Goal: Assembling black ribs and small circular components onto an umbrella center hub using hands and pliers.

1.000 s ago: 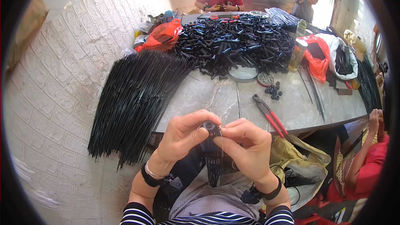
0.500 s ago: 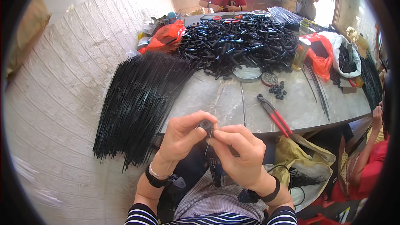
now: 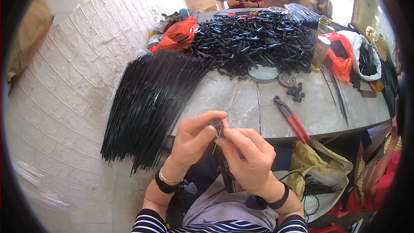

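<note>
1. Head view: a black round-topped piece (image 3: 215, 122) is upright between the hands; the left hand (image 3: 194, 136) grips its top, and the right hand (image 3: 250, 151) pinches a thin pale strand (image 3: 217, 140) at its side.
2. On the worktop (image 3: 235, 103), a red-rimmed dish (image 3: 288, 87) holds small pale bits.
3. A white bag (image 3: 371, 78) and a yellow sack (image 3: 302, 153) contain black pieces; a bottle (image 3: 318, 61) contains amber liquid.

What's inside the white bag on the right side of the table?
Black pieces show through the open top of the white bag. Anything underneath them is covered by those pieces and the bag's sides, so I can't tell what's there.
</note>
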Tool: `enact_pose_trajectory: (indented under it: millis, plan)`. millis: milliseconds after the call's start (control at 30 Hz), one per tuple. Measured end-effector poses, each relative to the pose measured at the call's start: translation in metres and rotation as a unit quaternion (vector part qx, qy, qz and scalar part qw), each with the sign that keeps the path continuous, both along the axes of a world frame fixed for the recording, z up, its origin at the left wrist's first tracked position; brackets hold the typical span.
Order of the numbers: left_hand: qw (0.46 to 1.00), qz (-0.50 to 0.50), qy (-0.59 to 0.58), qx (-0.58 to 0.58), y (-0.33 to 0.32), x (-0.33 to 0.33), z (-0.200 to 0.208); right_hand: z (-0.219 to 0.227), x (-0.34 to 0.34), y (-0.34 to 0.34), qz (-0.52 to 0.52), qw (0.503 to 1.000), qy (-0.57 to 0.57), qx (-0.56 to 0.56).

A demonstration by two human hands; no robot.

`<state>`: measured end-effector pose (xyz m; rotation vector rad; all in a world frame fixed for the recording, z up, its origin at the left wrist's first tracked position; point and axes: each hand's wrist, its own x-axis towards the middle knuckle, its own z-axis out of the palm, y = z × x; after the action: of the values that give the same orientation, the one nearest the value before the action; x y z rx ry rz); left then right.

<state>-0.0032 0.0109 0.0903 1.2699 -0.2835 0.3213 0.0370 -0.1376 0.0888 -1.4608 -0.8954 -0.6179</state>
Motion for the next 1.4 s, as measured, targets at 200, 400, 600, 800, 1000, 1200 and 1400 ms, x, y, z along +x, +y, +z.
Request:
enact_pose_trajectory:
  millis: [200, 400, 600, 800, 1000, 1200, 1400]
  plan:
    - [1.000, 0.010, 0.007, 0.020, -0.003, 0.001, -0.001, -0.004, 0.006, -0.003, -0.027, 0.998, -0.055, -0.011]
    - [0.997, 0.067, -0.008, 0.044, -0.010, 0.002, -0.003, -0.002, 0.011, -0.002, 0.004, 1.000, -0.010, -0.018]
    - [0.994, 0.057, -0.025, 0.090, -0.011, 0.002, 0.004, -0.008, 0.012, -0.001, 0.049, 0.996, 0.063, 0.028]
    - [0.995, 0.049, -0.015, 0.088, -0.009, 0.002, 0.003, -0.007, 0.010, -0.002, 0.033, 0.997, 0.060, 0.024]
    - [0.995, 0.065, -0.012, 0.079, -0.011, 0.001, 0.003, -0.003, 0.011, -0.002, -0.064, 0.995, -0.078, -0.026]
    - [0.988, 0.121, 0.026, 0.097, -0.021, -0.004, 0.009, -0.001, 0.010, 0.001, -0.126, 0.980, -0.140, -0.068]
    - [0.956, 0.183, -0.032, 0.226, -0.022, -0.007, 0.014, -0.006, 0.014, 0.004, -0.098, 0.989, -0.108, -0.031]
